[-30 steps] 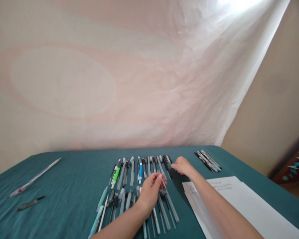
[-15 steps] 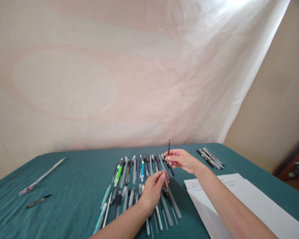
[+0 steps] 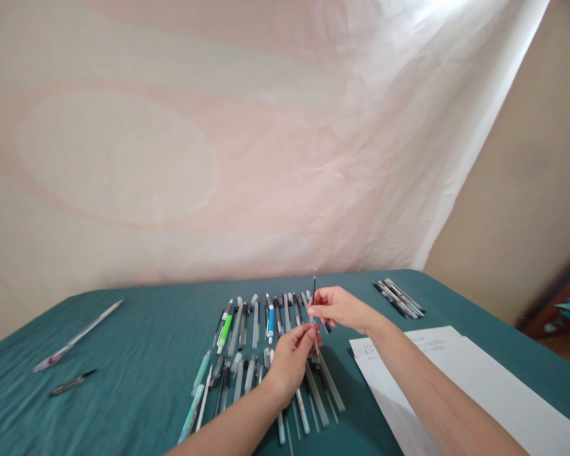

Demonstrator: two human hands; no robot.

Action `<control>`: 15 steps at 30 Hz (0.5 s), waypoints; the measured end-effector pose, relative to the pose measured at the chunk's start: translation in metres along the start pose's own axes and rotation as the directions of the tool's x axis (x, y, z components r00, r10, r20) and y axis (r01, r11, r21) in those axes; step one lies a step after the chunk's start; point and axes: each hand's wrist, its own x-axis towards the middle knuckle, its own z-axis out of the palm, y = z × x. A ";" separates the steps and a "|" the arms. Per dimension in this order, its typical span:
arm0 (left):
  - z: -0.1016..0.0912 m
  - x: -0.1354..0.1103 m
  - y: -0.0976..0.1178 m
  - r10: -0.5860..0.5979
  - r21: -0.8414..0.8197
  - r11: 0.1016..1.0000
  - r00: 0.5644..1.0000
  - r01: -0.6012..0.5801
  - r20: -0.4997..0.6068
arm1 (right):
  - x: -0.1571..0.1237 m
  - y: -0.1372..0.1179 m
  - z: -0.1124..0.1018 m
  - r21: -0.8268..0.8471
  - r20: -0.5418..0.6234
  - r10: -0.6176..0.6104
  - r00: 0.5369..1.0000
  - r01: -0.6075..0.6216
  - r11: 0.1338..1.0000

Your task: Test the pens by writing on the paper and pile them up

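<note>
My left hand (image 3: 294, 361) is closed round a slim clear pen barrel (image 3: 318, 354), whose lower end shows below the fingers. Just above it, my right hand (image 3: 339, 310) pinches a thin dark pen refill (image 3: 314, 285), upright with its tip at the top. The refill's lower part is hidden by the fingers, right over the top of the barrel; whether it sits inside I cannot tell. Beneath both hands lie rows of pens, among them a green and white pen (image 3: 225, 333) and a blue and white pen (image 3: 270, 322).
Left on the green cloth (image 3: 137, 367) lie a long clear wrapper (image 3: 78, 335) and a dark pen (image 3: 72, 383). White paper sheets (image 3: 470, 373) with some writing are under my right forearm. A bundle of pens (image 3: 399, 297) lies at the back right.
My right hand has moved down and slightly left with the refill, bringing it over the barrel in my left hand. The left hand has hardly moved.
</note>
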 end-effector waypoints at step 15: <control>-0.001 -0.001 0.005 -0.056 0.022 0.998 0.998 0.057 -0.035 | 0.014 0.052 -0.039 -0.580 -0.345 -0.055 0.937 -0.167 0.797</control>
